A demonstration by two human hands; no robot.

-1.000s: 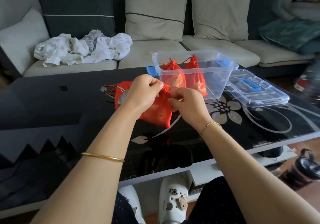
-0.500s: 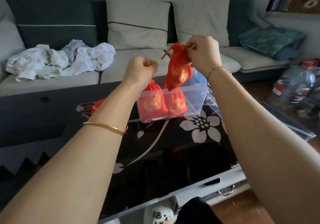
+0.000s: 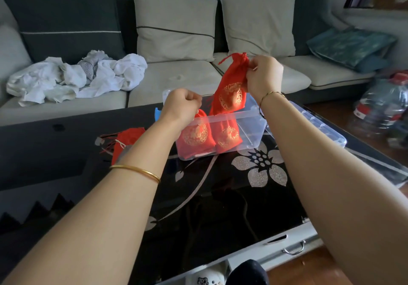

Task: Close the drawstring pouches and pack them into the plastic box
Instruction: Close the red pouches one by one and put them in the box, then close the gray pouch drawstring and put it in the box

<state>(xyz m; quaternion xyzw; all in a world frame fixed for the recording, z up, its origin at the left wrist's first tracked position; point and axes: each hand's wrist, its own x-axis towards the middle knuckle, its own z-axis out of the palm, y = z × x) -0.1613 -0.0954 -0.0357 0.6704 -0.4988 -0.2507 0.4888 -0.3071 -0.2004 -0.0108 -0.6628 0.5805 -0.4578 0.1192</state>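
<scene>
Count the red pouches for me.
4 pouches: two inside the plastic box, one held by the right hand above it, one on the table beside it; the left forearm may hide more.

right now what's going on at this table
A person is filling a clear box. The right hand pinches the neck of a red pouch, held up over the box. The left hand is a fist just below it; whether it holds anything is unclear. Two pouches stand in the box, loose pouches lie on the table to its left, and the lid lies to its right.
</scene>
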